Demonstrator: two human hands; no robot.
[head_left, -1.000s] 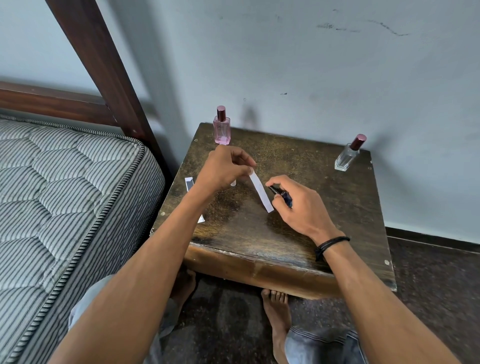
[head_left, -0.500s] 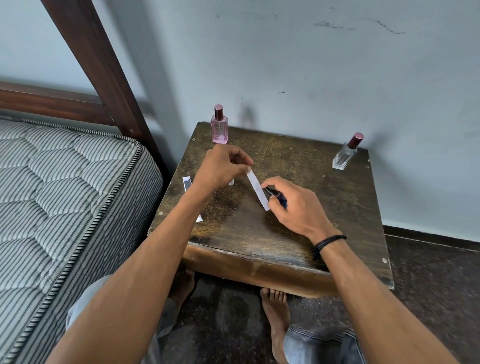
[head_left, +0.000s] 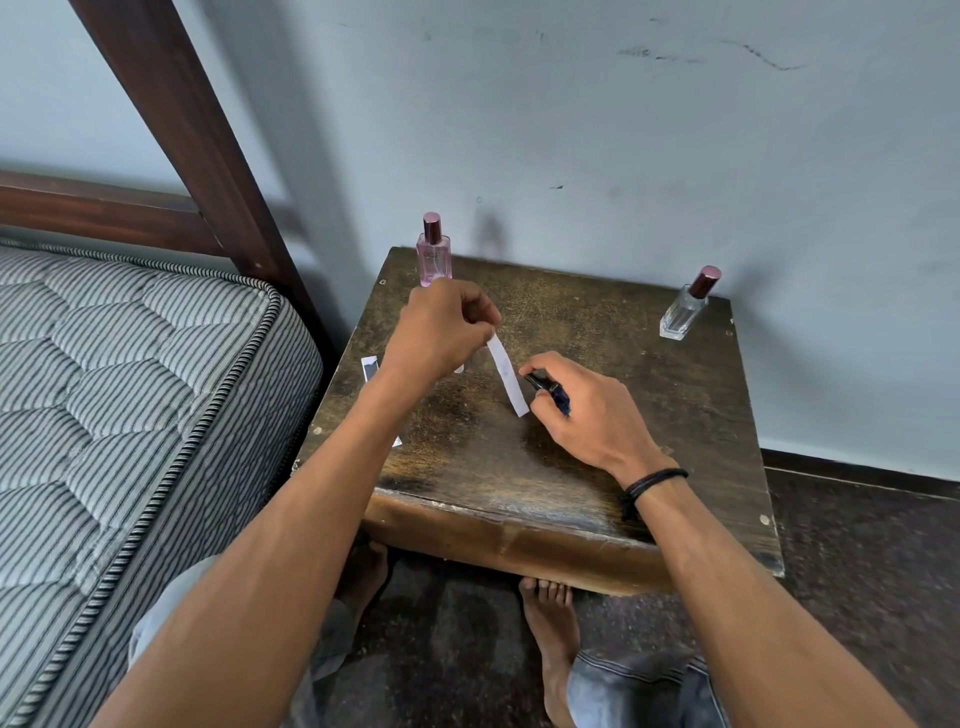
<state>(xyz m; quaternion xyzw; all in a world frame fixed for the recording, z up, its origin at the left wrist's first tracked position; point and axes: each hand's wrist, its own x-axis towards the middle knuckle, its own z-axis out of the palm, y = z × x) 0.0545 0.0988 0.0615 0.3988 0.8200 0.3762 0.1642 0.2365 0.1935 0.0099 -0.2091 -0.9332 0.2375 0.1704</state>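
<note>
Over the middle of the worn wooden surface, the left hand pinches the top end of a white paper strip in its fingers. The strip slants down toward the right hand, whose fingers are curled round a slim dark tool; vial or pen, I cannot tell. Its tip sits just beside the strip. Held at one end only, the strip may bend away or slip when the tip meets it. The pink bottle stands just behind the left knuckles, so a jerk backward could topple it.
</note>
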